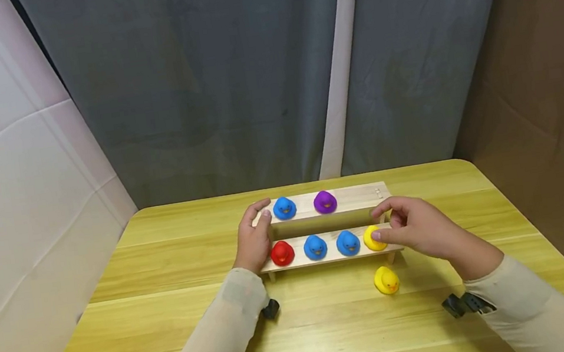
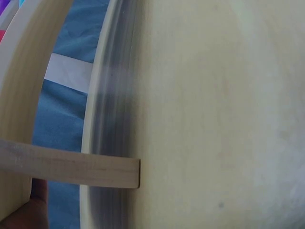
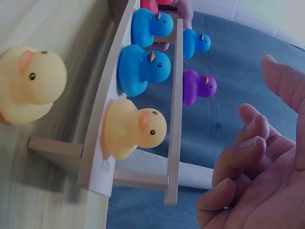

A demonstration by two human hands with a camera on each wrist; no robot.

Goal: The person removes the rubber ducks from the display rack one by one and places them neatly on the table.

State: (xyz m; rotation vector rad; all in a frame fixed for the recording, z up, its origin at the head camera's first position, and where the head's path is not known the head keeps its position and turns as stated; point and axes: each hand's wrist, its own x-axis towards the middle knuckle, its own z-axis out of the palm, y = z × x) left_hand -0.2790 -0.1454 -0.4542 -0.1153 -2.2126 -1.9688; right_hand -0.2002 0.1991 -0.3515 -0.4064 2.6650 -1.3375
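Note:
A two-step wooden stand [image 1: 355,197] bears small rubber ducks. Along its lower step sit a red duck [image 1: 283,254], two blue ducks [image 1: 315,248] and, at the right end, a yellow duck [image 1: 372,238]. The upper step carries a blue duck [image 1: 284,209] and a purple duck [image 1: 325,202]. My left hand [image 1: 254,238] grips the stand's left end, thumb toward the front. Beside the yellow duck at the right end is my right hand [image 1: 422,227]; the right wrist view shows its loosely bent fingers [image 3: 243,155] apart from that duck and holding nothing.
Another yellow duck [image 1: 386,280] sits on the wooden table [image 1: 324,337] in front of the stand's right end. A grey curtain [image 1: 185,93] hangs behind the table, with a white sheet [image 1: 20,175] to the left and a brown one [image 1: 548,81] to the right.

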